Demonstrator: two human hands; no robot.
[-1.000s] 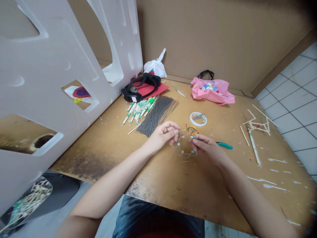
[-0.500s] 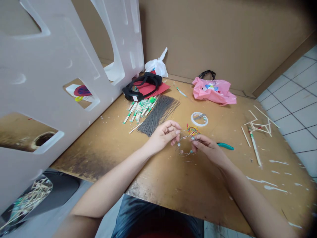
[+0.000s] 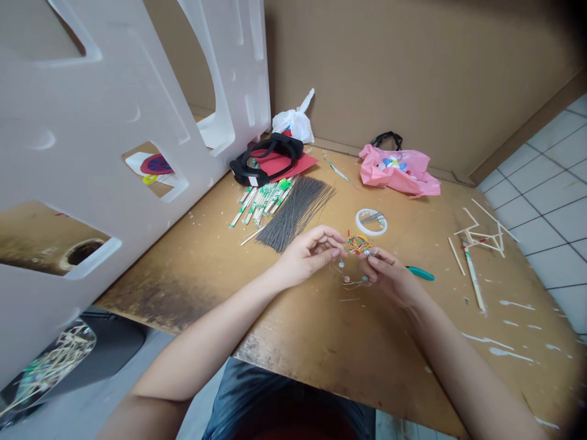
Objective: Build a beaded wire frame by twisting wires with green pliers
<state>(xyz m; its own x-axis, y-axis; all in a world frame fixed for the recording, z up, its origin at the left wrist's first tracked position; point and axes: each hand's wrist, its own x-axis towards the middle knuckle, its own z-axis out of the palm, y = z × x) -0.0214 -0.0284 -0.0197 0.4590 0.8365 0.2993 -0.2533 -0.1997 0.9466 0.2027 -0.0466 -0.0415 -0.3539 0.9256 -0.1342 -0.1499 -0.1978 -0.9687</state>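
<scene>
A thin wire ring strung with small beads (image 3: pixel 352 276) hangs between my two hands just above the worn brown table (image 3: pixel 321 330). My left hand (image 3: pixel 309 253) pinches its left side with curled fingers. My right hand (image 3: pixel 392 278) pinches its right side. A small pile of coloured rubber bands (image 3: pixel 358 242) lies right behind the ring. Teal-handled pliers (image 3: pixel 419 273) lie beside my right hand.
A bundle of thin grey wires (image 3: pixel 296 212) and paper-wrapped chopsticks (image 3: pixel 261 201) lie left of centre. A tape roll (image 3: pixel 371 221), pink bag (image 3: pixel 398 172), white bag (image 3: pixel 296 124), black headset on red paper (image 3: pixel 266 160) and loose sticks (image 3: pixel 474 241) are around. White foam panels (image 3: pixel 114 122) stand on the left.
My hands have drawn closer together around the beaded ring, which looks smaller and narrower now. The view has shifted slightly.
</scene>
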